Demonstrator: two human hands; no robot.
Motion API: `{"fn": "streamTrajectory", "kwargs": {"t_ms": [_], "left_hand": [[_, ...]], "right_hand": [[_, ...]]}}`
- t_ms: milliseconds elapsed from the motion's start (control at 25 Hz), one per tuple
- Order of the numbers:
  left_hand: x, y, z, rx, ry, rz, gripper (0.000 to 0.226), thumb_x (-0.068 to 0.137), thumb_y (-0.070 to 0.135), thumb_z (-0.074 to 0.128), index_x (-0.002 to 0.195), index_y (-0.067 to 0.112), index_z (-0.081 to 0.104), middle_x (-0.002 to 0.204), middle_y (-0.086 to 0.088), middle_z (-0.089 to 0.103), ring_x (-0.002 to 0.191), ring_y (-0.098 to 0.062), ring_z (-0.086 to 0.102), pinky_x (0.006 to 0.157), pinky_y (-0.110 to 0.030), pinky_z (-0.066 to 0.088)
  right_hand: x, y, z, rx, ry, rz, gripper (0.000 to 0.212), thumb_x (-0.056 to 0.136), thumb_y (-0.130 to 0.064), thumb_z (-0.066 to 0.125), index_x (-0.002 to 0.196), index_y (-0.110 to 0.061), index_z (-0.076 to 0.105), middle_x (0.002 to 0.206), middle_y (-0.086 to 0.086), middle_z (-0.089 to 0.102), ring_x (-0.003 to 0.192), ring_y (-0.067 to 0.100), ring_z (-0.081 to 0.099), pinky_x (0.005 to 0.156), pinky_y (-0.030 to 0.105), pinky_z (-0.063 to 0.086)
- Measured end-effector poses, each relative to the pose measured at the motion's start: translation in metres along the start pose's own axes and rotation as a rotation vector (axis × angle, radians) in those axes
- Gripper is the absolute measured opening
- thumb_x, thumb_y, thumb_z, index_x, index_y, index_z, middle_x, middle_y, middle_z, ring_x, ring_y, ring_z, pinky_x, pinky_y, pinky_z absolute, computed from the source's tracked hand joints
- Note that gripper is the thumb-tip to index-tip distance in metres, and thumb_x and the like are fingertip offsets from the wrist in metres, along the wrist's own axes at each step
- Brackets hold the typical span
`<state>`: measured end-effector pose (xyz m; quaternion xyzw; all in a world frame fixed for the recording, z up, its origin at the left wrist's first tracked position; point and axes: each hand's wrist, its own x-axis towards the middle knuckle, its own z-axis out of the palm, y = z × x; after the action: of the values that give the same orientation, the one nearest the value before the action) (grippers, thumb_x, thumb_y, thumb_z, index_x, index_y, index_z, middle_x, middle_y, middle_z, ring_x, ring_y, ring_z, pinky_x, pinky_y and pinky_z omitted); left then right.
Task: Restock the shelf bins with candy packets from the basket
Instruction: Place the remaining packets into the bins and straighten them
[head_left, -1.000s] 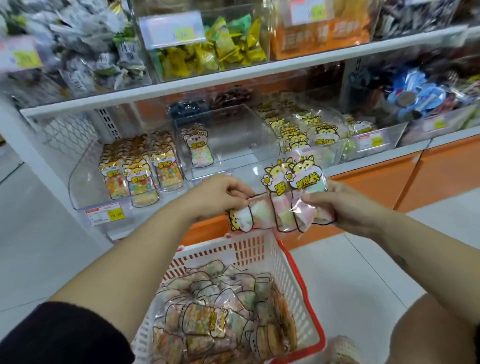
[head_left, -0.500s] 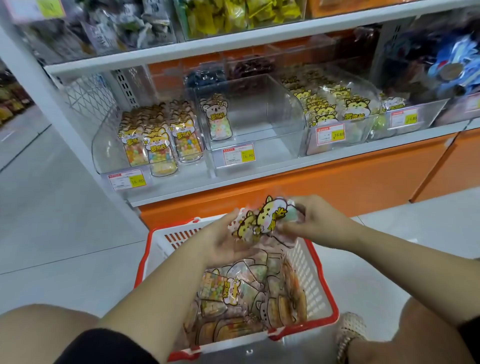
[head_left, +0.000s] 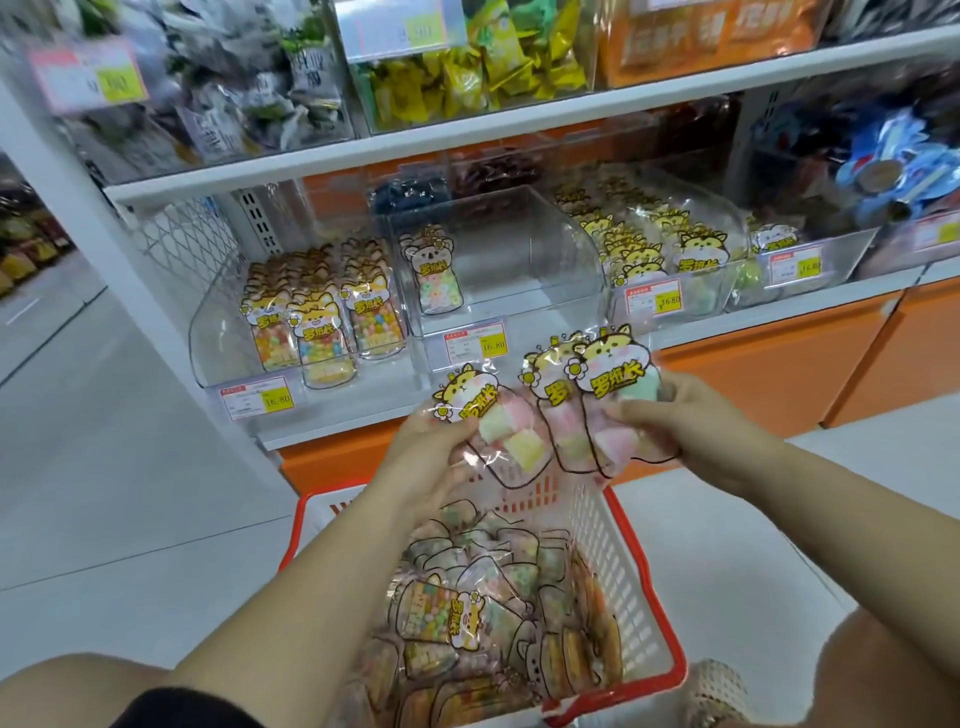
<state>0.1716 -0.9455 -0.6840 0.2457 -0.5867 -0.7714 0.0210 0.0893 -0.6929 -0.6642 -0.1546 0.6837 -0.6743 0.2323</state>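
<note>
My left hand (head_left: 434, 457) grips one clear candy packet (head_left: 498, 431) with a yellow cat header and pastel cubes inside. My right hand (head_left: 691, 431) grips two more of the same packets (head_left: 587, 410), fanned side by side. All are held above the far end of the red-rimmed white basket (head_left: 623, 551), which is full of assorted candy packets (head_left: 467, 618). On the lower shelf, the middle clear bin (head_left: 524, 291) holds a single koala packet (head_left: 434, 278). The left bin (head_left: 213, 338) and right bin (head_left: 670, 304) hold several packets each.
An upper white shelf (head_left: 519, 124) carries bins of grey, yellow and orange snacks. The orange shelf base (head_left: 769, 384) runs behind my hands. Grey floor lies left of the basket. My knees show at the bottom corners, with a shoe (head_left: 719, 691) right of the basket.
Over the last second my hands dipped to the basket rim with the packets bunched, then rose again. Now the packets are spread apart, one in the left hand, two in the right.
</note>
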Motion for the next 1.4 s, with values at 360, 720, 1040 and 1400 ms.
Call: {"fn": "streamTrajectory", "kwargs": {"t_ms": [360,720,1040,1400], "left_hand": [[0.01,0.061,0.093,0.012,-0.265,0.077,0.023,0.098,0.007,0.06,0.1,0.028,0.052,0.105,-0.006,0.067,0.102,-0.027,0.067,0.081,-0.04,0.058],[0.074,0.129,0.198,0.276,-0.375,0.313,0.021,0.098,0.004,0.058,0.11,0.021,0.06,0.092,0.005,0.071,0.074,-0.01,0.067,0.088,-0.044,0.057],[0.148,0.141,0.26,0.516,-0.252,0.465,0.029,0.096,0.004,0.061,0.113,0.027,0.065,0.106,-0.002,0.071,0.075,-0.016,0.062,0.073,-0.034,0.056],[0.195,0.127,0.279,0.891,-0.222,0.706,0.035,0.095,0.017,0.067,0.129,0.025,0.062,0.113,0.008,0.07,0.099,-0.013,0.066,0.074,-0.018,0.049]], "right_hand": [[0.032,-0.02,-0.032,0.362,0.186,0.069,0.02,0.089,-0.002,0.064,0.109,-0.005,0.067,0.098,0.015,0.071,0.075,0.023,0.07,0.067,0.032,0.057],[0.079,-0.084,-0.118,0.1,0.325,-0.164,0.029,0.072,-0.014,0.077,0.096,-0.005,0.063,0.088,0.014,0.059,0.078,0.024,0.047,0.063,0.029,0.033],[0.116,-0.097,-0.206,0.273,0.673,-0.312,0.014,0.086,-0.001,0.069,0.08,-0.011,0.061,0.083,0.009,0.063,0.067,0.014,0.056,0.049,0.014,0.044],[0.148,-0.086,-0.233,0.35,0.511,-0.319,0.017,0.087,0.004,0.066,0.078,-0.009,0.061,0.067,0.002,0.067,0.061,0.014,0.064,0.058,0.022,0.05]]}}
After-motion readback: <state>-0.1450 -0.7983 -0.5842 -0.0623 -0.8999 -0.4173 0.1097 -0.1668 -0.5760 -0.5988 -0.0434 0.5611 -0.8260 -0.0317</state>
